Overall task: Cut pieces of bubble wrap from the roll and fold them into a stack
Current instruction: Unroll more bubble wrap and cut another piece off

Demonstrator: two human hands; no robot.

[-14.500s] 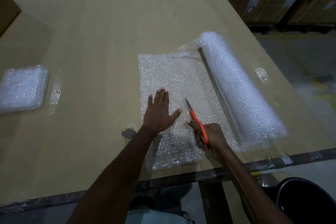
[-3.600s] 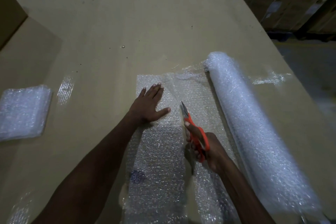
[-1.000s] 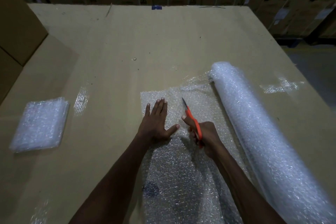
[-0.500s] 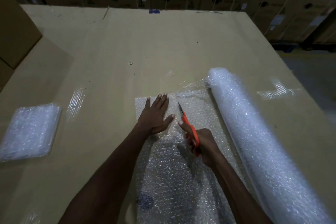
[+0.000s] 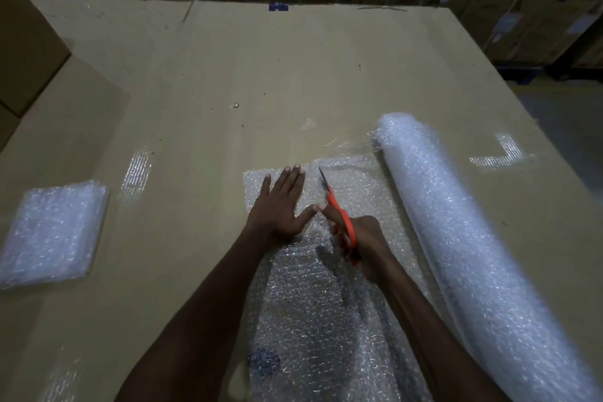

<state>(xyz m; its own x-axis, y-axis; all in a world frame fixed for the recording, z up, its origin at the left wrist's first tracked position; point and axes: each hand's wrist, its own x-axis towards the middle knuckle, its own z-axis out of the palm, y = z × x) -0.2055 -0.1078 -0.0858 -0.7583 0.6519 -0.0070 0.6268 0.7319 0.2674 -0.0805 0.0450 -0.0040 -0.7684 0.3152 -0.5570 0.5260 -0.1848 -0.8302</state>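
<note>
sheet: the bubble wrap lies flat at 6 o'clock, reaching from the table edge up to the hands. It is thin and slippery, so it could bunch up and the cut could go crooked.
right hand: curled around the orange scissors, blades pointing to 12 o'clock.
left hand: spread flat, pressing the sheet. Its thumb is very near the blades and could get nicked.
roll: at 3 o'clock, could roll and tug the sheet.
stack: folded pieces at 9 o'clock, well apart.
</note>
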